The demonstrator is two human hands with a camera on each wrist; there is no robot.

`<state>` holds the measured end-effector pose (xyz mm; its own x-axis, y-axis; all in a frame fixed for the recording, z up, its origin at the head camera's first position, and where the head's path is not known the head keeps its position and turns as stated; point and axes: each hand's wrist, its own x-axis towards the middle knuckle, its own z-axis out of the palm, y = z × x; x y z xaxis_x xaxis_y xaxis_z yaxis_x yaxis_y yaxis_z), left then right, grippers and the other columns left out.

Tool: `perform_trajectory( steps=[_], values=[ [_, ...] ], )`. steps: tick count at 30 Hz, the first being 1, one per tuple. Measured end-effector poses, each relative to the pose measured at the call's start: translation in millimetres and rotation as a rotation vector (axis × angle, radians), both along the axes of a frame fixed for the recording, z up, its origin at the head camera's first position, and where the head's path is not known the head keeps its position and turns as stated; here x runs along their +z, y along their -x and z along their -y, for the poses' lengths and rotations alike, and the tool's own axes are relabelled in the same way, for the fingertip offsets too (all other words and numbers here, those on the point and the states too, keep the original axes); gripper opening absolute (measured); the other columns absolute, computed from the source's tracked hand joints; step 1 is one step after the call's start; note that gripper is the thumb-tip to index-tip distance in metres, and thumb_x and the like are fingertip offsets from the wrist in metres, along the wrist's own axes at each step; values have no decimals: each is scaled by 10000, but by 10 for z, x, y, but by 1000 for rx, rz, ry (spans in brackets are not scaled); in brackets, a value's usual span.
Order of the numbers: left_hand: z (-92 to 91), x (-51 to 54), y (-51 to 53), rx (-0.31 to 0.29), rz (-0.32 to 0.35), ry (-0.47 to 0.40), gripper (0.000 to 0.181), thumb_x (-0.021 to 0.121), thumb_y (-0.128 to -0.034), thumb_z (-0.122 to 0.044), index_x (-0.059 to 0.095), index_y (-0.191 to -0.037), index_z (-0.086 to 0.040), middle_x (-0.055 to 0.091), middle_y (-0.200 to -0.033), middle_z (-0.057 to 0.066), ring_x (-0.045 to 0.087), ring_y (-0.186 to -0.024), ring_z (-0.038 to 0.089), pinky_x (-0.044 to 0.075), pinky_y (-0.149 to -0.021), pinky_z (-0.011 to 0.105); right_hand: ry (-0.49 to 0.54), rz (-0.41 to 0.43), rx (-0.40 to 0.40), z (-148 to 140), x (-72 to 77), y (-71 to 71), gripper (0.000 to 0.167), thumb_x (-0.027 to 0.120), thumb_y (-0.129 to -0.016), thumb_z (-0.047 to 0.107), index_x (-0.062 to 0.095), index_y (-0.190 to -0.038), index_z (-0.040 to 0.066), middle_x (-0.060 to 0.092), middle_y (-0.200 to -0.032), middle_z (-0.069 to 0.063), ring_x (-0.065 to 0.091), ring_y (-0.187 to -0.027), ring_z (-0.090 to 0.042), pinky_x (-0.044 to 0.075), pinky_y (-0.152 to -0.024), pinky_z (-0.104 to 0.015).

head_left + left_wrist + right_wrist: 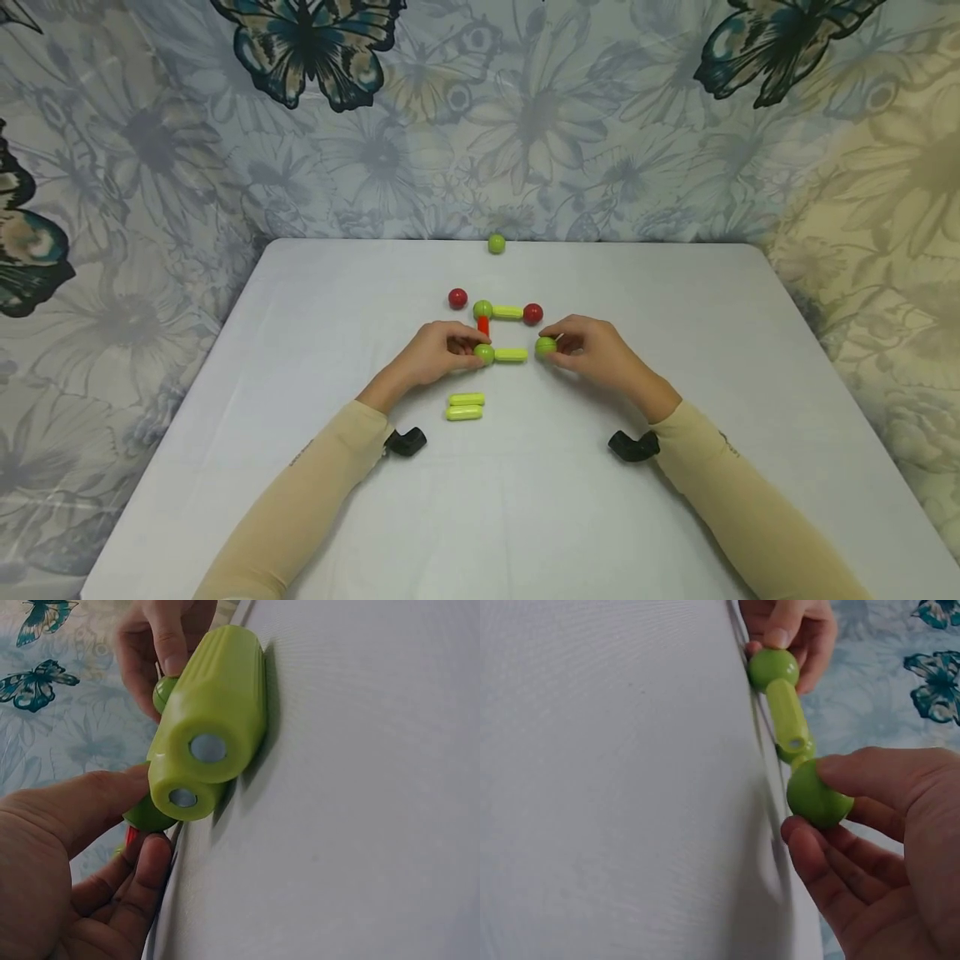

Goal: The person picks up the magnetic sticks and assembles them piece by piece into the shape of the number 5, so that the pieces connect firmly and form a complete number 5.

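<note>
My left hand [441,354] pinches a green ball [484,355] in a joined piece of balls and rods on the white table. From that ball a yellow-green rod [512,355] points right, and a red rod [483,326] leads back to another green ball [482,309]. A second yellow-green rod [507,312] joins that one to a red ball [532,314]. Between thumb and fingertips, my right hand [596,354] holds a separate green ball [820,795], slightly apart from the front rod's free end. That end shows a grey disc in the right wrist view.
Two loose yellow-green rods [465,406] lie side by side in front of the joined piece, grey discs in their ends. A loose red ball [457,298] sits behind left. Another green ball [497,243] is at the table's back edge, near the patterned backdrop [525,167].
</note>
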<state>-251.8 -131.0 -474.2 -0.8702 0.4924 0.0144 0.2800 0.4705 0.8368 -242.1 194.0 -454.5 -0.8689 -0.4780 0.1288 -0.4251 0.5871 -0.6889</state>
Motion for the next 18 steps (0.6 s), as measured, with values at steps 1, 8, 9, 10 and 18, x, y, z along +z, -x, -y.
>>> perform_trajectory(
  steps=[1, 8, 9, 10, 18],
  values=[
    [0, -7, 1, 0, 1, -3, 328, 906, -919, -152, 827, -1237, -163, 714, -974, -22, 654, -888, 172, 552, -828, 317, 0, 7, 2, 1, -17, -5, 339, 863, -930, 58, 796, -1261, 81, 755, -1152, -22, 708, -959, -199, 601, -855, -411],
    [1, -29, 12, 10, 10, -15, 328, 914, -910, -144, 831, -1226, -177, 716, -969, -24, 656, -891, 173, 557, -837, 315, -11, 22, 19, 33, -79, -12, 335, 884, -920, 92, 807, -1245, 107, 746, -1079, 29, 670, -910, -166, 570, -809, -360],
    [0, -29, 12, 10, 8, -14, 330, 914, -909, -143, 831, -1227, -178, 717, -972, -24, 656, -892, 174, 556, -834, 315, -11, 18, 24, 41, -85, -13, 334, 885, -921, 96, 806, -1246, 104, 745, -1072, 30, 666, -905, -165, 567, -803, -358],
    [2, -26, 10, 10, 8, -13, 332, 914, -909, -141, 830, -1228, -177, 717, -975, -23, 656, -893, 175, 555, -831, 316, -11, 14, 28, 51, -89, -13, 332, 886, -924, 105, 806, -1246, 104, 744, -1069, 33, 664, -901, -161, 566, -799, -356],
    [2, -45, 4, 9, 8, -13, 336, 912, -908, -125, 829, -1230, -178, 715, -980, -21, 653, -892, 174, 551, -818, 311, 6, -16, 36, 87, -136, -31, 319, 881, -931, 113, 800, -1239, 90, 744, -1075, 17, 665, -888, -152, 571, -794, -351]
  ],
)
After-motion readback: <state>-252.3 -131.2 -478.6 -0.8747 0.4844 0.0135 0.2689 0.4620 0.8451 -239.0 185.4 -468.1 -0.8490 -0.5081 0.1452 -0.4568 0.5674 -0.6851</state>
